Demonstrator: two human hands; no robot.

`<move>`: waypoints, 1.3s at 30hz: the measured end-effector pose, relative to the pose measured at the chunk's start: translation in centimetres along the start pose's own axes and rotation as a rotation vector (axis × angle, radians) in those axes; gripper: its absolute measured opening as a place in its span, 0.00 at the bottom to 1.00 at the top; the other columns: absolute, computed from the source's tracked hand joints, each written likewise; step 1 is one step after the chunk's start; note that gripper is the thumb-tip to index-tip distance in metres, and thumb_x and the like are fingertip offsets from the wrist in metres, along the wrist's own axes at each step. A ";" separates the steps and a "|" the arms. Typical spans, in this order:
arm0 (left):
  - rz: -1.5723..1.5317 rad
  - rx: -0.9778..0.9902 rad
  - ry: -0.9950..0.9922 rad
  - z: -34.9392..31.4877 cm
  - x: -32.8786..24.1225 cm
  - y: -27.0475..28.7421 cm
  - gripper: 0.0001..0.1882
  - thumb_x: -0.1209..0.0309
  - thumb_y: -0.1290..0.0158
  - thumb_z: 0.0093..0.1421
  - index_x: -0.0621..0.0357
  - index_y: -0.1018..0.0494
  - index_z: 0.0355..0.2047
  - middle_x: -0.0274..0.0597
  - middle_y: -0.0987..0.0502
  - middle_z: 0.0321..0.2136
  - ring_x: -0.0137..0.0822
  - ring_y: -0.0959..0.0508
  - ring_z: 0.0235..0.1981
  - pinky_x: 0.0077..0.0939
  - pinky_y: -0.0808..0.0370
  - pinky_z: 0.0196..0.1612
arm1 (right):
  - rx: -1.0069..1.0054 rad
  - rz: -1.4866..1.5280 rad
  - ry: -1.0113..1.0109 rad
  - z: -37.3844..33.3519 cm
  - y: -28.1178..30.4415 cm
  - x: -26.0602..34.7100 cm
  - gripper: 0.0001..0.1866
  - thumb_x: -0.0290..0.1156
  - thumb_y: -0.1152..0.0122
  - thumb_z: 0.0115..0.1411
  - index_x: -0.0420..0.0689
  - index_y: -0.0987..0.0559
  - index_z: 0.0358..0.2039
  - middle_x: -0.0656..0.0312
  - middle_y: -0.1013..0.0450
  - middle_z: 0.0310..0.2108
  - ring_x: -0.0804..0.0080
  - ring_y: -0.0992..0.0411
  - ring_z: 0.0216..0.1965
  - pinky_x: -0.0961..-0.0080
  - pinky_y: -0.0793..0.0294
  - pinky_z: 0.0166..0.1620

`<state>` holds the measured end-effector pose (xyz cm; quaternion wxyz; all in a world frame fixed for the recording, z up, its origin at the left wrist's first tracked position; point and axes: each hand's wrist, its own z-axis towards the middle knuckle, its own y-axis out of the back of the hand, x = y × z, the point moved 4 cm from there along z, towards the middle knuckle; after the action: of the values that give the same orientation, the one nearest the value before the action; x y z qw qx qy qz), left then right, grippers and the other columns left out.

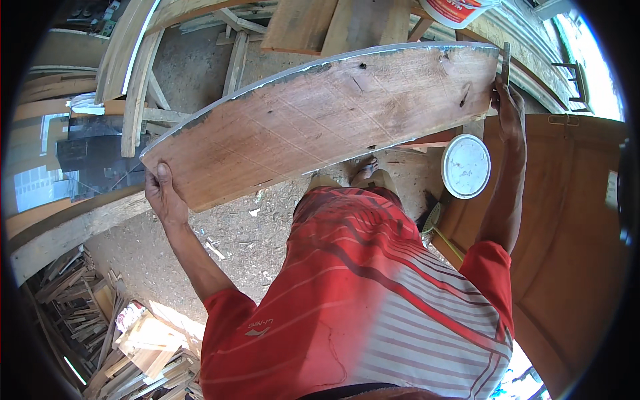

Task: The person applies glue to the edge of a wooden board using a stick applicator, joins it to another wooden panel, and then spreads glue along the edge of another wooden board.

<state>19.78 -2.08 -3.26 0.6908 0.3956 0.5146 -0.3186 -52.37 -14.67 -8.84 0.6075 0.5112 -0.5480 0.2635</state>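
Left hand (165,199) and right hand (509,107) tight on opposite ends of wooden board (320,123)

The board (320,117) is reddish-brown wood, long and broad, its far edge bowed outward and bordered with a pale grey strip, its near edge straighter and rough. Faint diagonal lines cross the face, with dark knots and a few cracks. Held at both ends, it hangs above the floor, face up toward the camera, slanting so its right end sits farther forward.
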 end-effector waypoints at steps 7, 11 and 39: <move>-0.009 -0.088 -0.025 1.4 1.7 8.6 0.26 0.52 0.44 0.70 0.64 0.25 0.54 0.40 0.21 0.49 0.31 0.24 0.51 0.29 0.27 0.57 | 0.018 0.091 -0.049 -6.1 -5.6 5.9 0.15 0.44 0.38 0.69 0.45 0.20 0.33 0.73 0.34 0.24 0.85 0.41 0.25 0.81 0.43 0.28; -0.035 -0.205 -0.164 1.4 0.9 12.3 0.28 0.50 0.46 0.70 0.66 0.26 0.54 0.41 0.22 0.49 0.33 0.24 0.50 0.31 0.29 0.58 | 0.030 0.225 0.022 -6.5 -9.1 8.3 0.16 0.43 0.37 0.69 0.41 0.19 0.43 0.67 0.24 0.30 0.82 0.32 0.26 0.82 0.37 0.30; -0.834 0.016 -0.672 10.3 -3.2 18.5 0.32 0.56 0.55 0.72 0.61 0.41 0.70 0.53 0.38 0.70 0.54 0.37 0.70 0.59 0.41 0.71 | 0.406 0.662 0.344 9.5 -13.2 17.6 0.27 0.43 0.48 0.71 0.38 0.30 0.64 0.53 0.24 0.56 0.60 0.24 0.57 0.52 0.27 0.62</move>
<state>39.36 -2.02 5.54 0.6293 0.0391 0.3760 -0.6790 -39.95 -31.96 2.13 0.4595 0.3655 -0.5101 0.6285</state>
